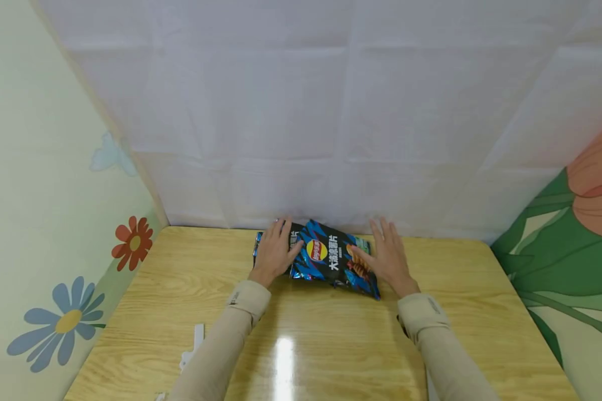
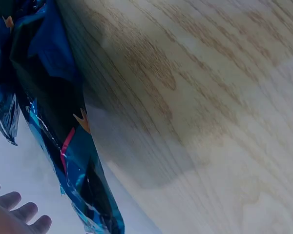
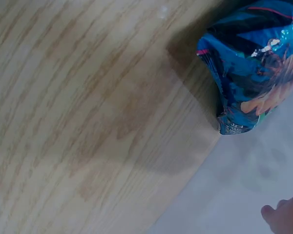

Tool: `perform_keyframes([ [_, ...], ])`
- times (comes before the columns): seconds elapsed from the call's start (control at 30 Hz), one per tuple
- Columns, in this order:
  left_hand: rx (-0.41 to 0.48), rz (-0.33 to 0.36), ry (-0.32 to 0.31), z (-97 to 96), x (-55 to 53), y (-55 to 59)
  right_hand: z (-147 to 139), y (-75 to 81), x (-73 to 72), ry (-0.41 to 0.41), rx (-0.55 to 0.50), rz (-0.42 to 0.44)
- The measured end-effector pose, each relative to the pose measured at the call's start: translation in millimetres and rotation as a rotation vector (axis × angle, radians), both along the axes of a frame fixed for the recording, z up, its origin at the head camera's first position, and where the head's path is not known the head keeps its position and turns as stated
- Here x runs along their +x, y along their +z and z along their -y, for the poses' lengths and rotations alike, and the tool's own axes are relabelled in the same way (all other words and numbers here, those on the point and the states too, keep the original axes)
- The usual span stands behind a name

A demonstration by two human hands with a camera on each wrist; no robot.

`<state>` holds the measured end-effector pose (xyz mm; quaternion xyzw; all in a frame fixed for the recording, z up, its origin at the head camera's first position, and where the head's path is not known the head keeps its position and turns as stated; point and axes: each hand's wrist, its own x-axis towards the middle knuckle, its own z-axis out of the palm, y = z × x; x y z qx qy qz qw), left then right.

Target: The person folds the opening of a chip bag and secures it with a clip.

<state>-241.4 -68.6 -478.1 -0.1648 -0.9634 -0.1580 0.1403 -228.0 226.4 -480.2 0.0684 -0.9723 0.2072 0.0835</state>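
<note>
Two black and blue potato chip bags lie overlapping at the back of the wooden table. The upper chip bag [image 1: 326, 262] shows a round yellow and red logo and white lettering, its right end angled toward me. Partly hidden under it and behind my left hand is the second chip bag [image 1: 295, 229]. My left hand [image 1: 275, 250] is at the left end of the pair, fingers extended. At the right end, my right hand [image 1: 390, 259] has spread, straight fingers, its thumb overlapping the upper bag. Both wrist views show crumpled bag ends beside extended fingertips.
A white sheet [image 1: 301, 122] hangs along the table's [image 1: 341, 345] back edge. Near my left sleeve lies a flat white piece [image 1: 198, 337], with another white strip [image 1: 430, 384] beside my right forearm. Flower-painted walls flank both sides.
</note>
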Motion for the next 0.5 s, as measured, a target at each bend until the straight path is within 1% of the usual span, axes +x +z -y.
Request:
perform_keyframes([
  [0.2,0.027,0.036,-0.027,-3.0,0.6,-1.2,1,-2.7,-0.3,0.017,-0.014,-0.009],
  [0.33,0.04,0.073,-0.042,-4.6,2.3,-1.7,1,-6.1,1.3,0.029,-0.024,-0.036],
  [0.5,0.035,0.152,-0.051,-7.0,4.0,-0.9,2,-12.7,2.0,0.025,-0.042,-0.039],
])
